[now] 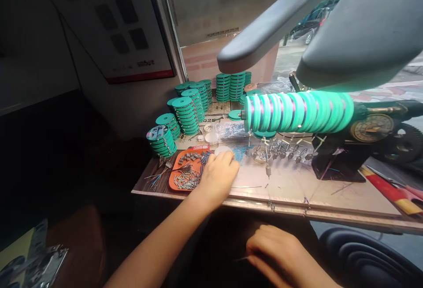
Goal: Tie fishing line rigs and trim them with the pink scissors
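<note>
My left hand (219, 177) is at the right side of an orange tray (172, 183), fingers curled down and their tips hidden behind the knuckles. In the tray lie grey sinkers (189, 158), small metal and greenish pieces (185, 181) and dark blue slender pieces. Below the table edge my right hand (276, 249) is closed, with a thin pale strand (242, 259) sticking out from its fingertips. A row of green line spools (291, 110) sits on a horizontal shaft above the table. Rigs with springs and a hanging sinker (268, 171) dangle under the spools.
Stacks of green spools (187, 116) stand at the back left. A grey lamp (264, 36) overhangs the spools. A small bowl of beads (261, 155) is behind the rigs. Scissors (390, 177) and a red-and-yellow object (386, 188) lie right, near a dark gear (408, 144).
</note>
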`<state>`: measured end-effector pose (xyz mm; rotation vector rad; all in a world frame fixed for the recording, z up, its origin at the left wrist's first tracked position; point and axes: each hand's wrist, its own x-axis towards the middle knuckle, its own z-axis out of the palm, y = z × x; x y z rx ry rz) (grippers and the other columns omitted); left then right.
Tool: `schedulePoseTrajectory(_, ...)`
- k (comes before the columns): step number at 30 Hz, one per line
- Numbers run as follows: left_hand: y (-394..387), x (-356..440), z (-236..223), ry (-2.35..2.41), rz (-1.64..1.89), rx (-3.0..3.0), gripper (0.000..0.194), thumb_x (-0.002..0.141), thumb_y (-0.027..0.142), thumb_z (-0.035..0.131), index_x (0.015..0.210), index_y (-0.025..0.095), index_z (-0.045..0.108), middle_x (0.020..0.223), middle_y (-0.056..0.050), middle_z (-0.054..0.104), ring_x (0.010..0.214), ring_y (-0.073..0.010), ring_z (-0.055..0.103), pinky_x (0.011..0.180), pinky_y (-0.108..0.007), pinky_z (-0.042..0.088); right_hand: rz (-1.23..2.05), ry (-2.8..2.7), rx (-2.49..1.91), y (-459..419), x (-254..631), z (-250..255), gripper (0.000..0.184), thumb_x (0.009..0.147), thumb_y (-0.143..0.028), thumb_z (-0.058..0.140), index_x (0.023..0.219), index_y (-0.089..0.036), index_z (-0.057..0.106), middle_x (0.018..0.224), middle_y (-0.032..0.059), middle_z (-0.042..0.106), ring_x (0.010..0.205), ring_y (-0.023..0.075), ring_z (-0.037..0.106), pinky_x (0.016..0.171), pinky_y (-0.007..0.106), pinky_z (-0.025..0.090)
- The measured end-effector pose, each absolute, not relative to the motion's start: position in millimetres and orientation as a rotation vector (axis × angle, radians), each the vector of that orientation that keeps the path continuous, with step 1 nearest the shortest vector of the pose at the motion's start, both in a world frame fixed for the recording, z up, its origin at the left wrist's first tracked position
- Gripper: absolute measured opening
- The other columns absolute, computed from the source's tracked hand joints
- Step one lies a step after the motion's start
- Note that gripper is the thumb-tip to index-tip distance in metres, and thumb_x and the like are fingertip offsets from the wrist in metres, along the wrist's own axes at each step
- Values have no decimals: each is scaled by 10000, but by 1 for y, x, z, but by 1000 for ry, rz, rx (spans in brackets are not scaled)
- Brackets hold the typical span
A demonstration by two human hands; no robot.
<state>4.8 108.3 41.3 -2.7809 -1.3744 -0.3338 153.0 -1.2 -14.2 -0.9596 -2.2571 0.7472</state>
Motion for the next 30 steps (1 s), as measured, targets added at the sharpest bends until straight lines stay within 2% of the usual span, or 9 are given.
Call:
schedulePoseTrajectory(3,94,-2,50,-1477,-463,-2728,136,829,91,432,829,129,563,830,-75,599,791,-212,534,699,-347,399,808,-2150,-977,-2,157,-6,141,857,-165,425,753,-196,516,666,3,591,596,119,542,541,196,423)
schedulePoseTrajectory(5,77,-8,51,-1585,-685,-2748,129,848,113,425,818,141,547,762,-35,604,735,-168,547,677,-295,419,830,-2061,-1004,-3,161,-3,139,860,-179,427,756,-193,518,663,0,587,587,114,553,536,186,436)
schedulePoseTrajectory(8,44,-13,37,-2043,-1596,-2743,41,793,169,550,811,169,586,755,-7,632,726,-140,580,687,-249,450,803,-1928,-1106,-7,166,-2,144,860,-224,454,742,-198,532,641,-14,582,557,111,559,521,178,446)
schedulePoseTrajectory(10,23,-12,20,-2386,-2094,-2642,142,723,184,638,864,170,637,770,-19,667,726,-147,605,688,-249,474,765,-1871,-1170,-10,169,-2,165,856,-262,473,721,-203,546,619,-18,582,524,115,553,493,183,445)
schedulePoseTrajectory(12,6,-8,2,-2643,-2437,-2437,146,663,196,694,800,149,678,737,-34,684,683,-150,616,669,-255,488,747,-1872,-1183,-12,169,-3,161,852,-271,482,734,-206,571,628,-13,601,514,117,556,482,186,449)
schedulePoseTrajectory(14,-4,-4,-11,-2795,-2621,-2222,116,634,201,718,727,138,690,681,-32,680,630,-140,612,634,-246,491,738,-1913,-1155,-12,167,-4,143,852,-251,483,770,-207,592,660,-1,627,538,120,578,499,185,464)
schedulePoseTrajectory(17,-11,-1,-19,-2848,-2650,-2139,100,630,214,723,673,133,683,616,-23,660,582,-128,594,590,-230,480,713,-1956,-1122,-11,162,-5,156,860,-226,465,782,-203,598,692,12,645,588,123,606,534,183,484)
schedulePoseTrajectory(23,-14,-4,-22,-2695,-2428,-2257,85,648,217,708,632,146,663,626,-18,648,624,-139,572,623,-225,456,528,-1984,-1134,-10,156,1,196,863,-232,445,728,-199,582,602,-1,594,520,117,572,464,202,457)
schedulePoseTrajectory(30,-14,-4,-26,-2731,-2294,-2238,55,648,203,693,649,151,673,654,-26,664,661,-160,590,652,-239,458,118,-2119,-1215,28,159,3,242,875,-212,389,755,-171,594,658,39,623,587,146,592,541,239,450)
